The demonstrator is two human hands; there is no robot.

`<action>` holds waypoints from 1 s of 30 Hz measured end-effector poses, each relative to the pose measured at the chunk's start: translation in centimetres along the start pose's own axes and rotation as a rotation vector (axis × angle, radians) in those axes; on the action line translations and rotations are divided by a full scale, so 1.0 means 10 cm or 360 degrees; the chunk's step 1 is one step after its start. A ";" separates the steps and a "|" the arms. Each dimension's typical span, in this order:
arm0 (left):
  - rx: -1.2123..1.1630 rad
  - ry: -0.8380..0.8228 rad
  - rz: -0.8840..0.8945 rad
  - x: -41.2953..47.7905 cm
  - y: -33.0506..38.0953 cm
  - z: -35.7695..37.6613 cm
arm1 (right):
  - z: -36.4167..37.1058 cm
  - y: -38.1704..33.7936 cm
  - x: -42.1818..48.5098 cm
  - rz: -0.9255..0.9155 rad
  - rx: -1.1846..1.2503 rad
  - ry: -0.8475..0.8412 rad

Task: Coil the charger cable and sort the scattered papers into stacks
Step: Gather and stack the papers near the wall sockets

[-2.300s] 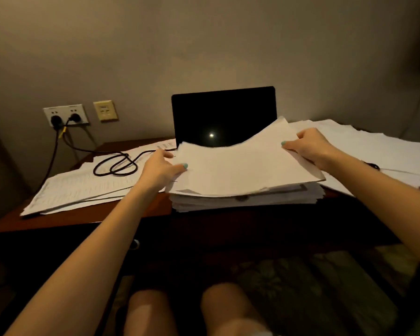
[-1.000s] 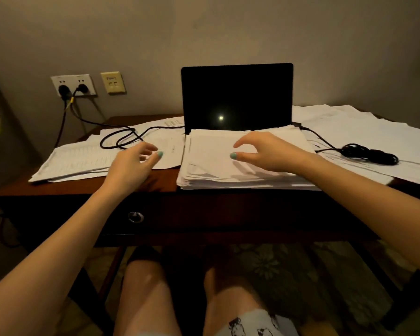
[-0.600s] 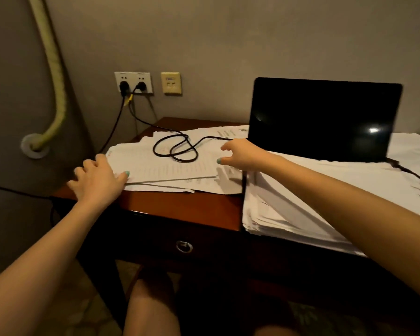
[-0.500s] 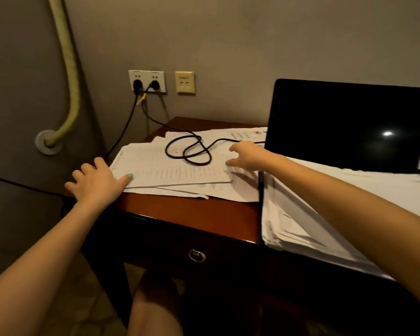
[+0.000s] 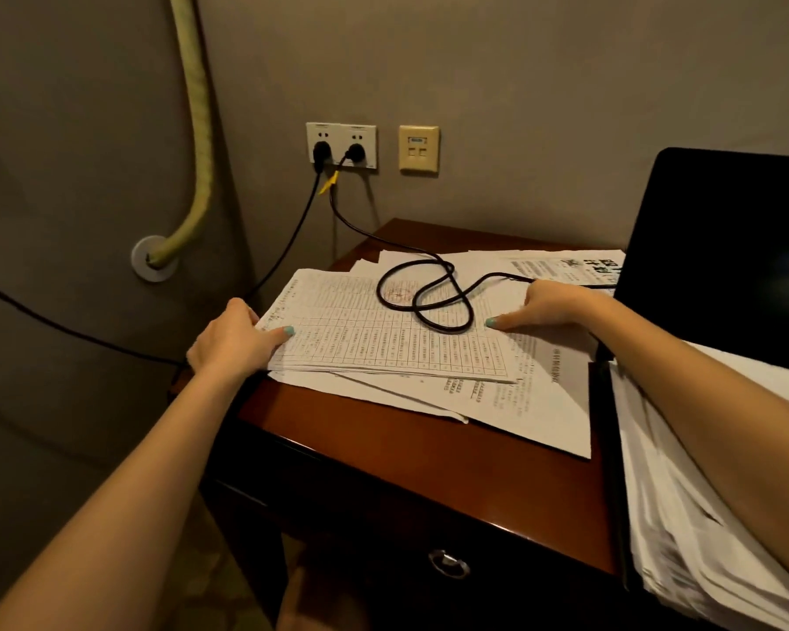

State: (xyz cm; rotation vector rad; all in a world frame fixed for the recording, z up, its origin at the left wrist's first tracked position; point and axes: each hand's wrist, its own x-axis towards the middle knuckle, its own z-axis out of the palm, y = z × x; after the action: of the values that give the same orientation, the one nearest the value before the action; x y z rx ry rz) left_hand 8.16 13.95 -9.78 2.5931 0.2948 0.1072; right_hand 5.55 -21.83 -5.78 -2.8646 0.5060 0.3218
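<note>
Loose printed papers lie fanned on the left end of the wooden desk. A gridded form is the top sheet. The black charger cable runs from the wall socket and lies in an open loop on those sheets, then passes behind my right hand toward the laptop. My left hand grips the left edge of the papers, thumb on top. My right hand pinches the gridded sheets' right edge, thumb on top and fingers curled. A thick squared paper stack sits at the right.
An open laptop with a dark screen stands at the right rear. A second black cord hangs from the wall outlet down past the desk's left side. A yellowish hose runs along the left wall. The desk drawer has a ring pull.
After setting sheets on the big stack, both hands moved left to the loose papers. My left hand slid from the desk corner onto their left edge; my right hand settled by the cable loop.
</note>
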 end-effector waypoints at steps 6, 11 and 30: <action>-0.0121 0.0278 -0.0010 0.08 -0.03 0.08 | -0.16 0.01 -0.16 -0.0178 0.0241 -0.0091; -0.0316 0.0336 -0.0025 0.11 -0.05 0.08 | -0.10 -0.01 -0.18 -0.0314 0.0628 0.0134; -0.0642 0.0813 0.0270 -0.27 -0.03 -0.02 | -0.42 0.04 -0.73 -0.0441 0.0645 0.0651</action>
State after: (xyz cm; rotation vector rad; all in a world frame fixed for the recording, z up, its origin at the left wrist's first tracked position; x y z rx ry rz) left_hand 5.44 13.68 -9.78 2.1486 0.2040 0.8090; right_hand -0.58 -20.93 -0.01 -2.5464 0.1987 -0.3780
